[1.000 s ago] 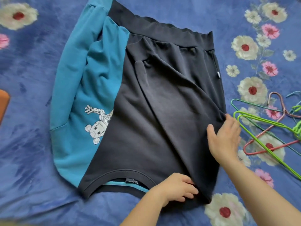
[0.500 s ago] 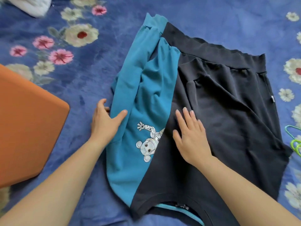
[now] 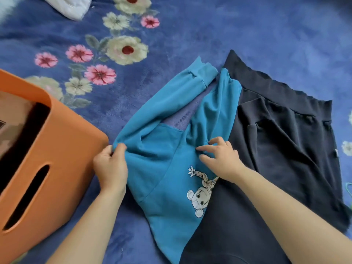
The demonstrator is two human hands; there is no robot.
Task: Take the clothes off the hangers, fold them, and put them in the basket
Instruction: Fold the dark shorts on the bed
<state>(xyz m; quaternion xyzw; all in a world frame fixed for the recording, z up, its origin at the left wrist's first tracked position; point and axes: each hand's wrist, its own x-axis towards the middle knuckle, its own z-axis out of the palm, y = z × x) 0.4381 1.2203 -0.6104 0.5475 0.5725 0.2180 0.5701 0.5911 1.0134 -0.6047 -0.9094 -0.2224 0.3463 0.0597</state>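
A sweatshirt lies flat on the blue flowered blanket; its right half is dark navy, its left half teal with a small cartoon print. The teal sleeve runs up and away, lifted off the body so blanket shows in the gap. My left hand pinches the sleeve's lower left edge between thumb and fingers. My right hand pinches the teal cloth near the colour seam. The orange basket stands at the left, close to my left hand, with dark cloth inside.
A white padded thing lies at the top left corner. A bit of green hanger peeks in at the right edge. Open blanket stretches beyond the sweatshirt at the top right.
My view shifted left, bringing the basket in. My left hand went from resting on the teal sleeve to pinching and pulling it leftward. My right hand moved from the navy part onto the teal cloth.
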